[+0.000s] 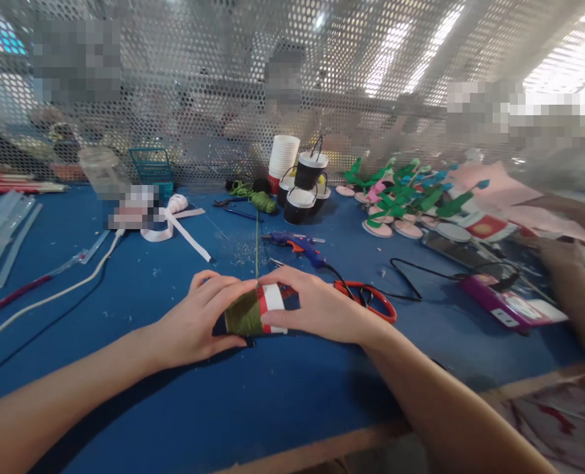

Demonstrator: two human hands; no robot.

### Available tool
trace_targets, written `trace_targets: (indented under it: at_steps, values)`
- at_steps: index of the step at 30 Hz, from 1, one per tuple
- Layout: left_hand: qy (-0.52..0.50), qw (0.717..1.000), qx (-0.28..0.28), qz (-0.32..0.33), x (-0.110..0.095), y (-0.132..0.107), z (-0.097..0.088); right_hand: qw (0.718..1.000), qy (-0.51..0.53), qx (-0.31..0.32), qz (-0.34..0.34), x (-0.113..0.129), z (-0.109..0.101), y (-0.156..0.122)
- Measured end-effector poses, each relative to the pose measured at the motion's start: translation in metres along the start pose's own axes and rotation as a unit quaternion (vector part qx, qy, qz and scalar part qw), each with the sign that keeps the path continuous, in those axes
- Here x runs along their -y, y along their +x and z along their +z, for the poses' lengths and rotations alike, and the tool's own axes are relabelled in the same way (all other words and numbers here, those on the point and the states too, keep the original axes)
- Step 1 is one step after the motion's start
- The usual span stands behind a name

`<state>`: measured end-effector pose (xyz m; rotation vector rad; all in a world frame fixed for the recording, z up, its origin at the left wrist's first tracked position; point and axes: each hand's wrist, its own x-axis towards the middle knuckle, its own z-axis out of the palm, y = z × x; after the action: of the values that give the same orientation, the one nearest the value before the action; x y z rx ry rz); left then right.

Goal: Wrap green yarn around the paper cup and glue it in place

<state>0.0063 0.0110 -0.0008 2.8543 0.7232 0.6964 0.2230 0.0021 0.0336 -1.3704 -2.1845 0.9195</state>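
A paper cup (245, 313) lies on its side between my hands, its body wrapped in dark and green yarn with a red and white band left bare. My left hand (206, 316) grips the wrapped end, fingers over the top and thumb below. Around the white end close the fingers and thumb of my right hand (306, 299). A green strand (257, 243) runs from the cup back to a ball of green yarn (263, 202). Just beyond my right hand lies a blue glue gun (299, 247), and orange-handled scissors (371, 299) rest beside my right wrist.
Stacked white cups (283, 158) and black yarn-covered cups (299, 205) with handles stand at the back. White ribbon (176, 214), glue sticks (6, 230) and a white cable (75, 286) lie left. Paper flowers (410, 197), a purple box (507, 306) and another person's arm (573, 283) are right.
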Motion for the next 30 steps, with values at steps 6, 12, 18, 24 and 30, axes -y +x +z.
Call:
trace_targets:
  at_steps: [6,12,18,24,30]
  values:
    - [-0.011,1.000,0.016,-0.002,-0.002,0.000,0.002,1.000,0.018,0.006,0.008,-0.003,0.003,0.001]
    - [0.001,0.999,0.052,-0.015,0.000,0.001,0.002,0.999,0.039,0.026,0.018,0.000,0.005,0.002]
    - [-0.006,0.999,0.031,-0.011,-0.001,0.000,0.001,0.998,0.048,0.036,0.011,-0.005,0.007,0.006]
    - [-0.006,0.999,0.031,-0.022,-0.002,0.001,0.000,0.998,-0.036,-0.021,0.046,-0.005,-0.019,0.045]
    - [-0.022,1.000,0.007,-0.015,-0.003,0.000,0.001,0.957,-0.248,-0.122,0.090,-0.020,-0.047,0.134]
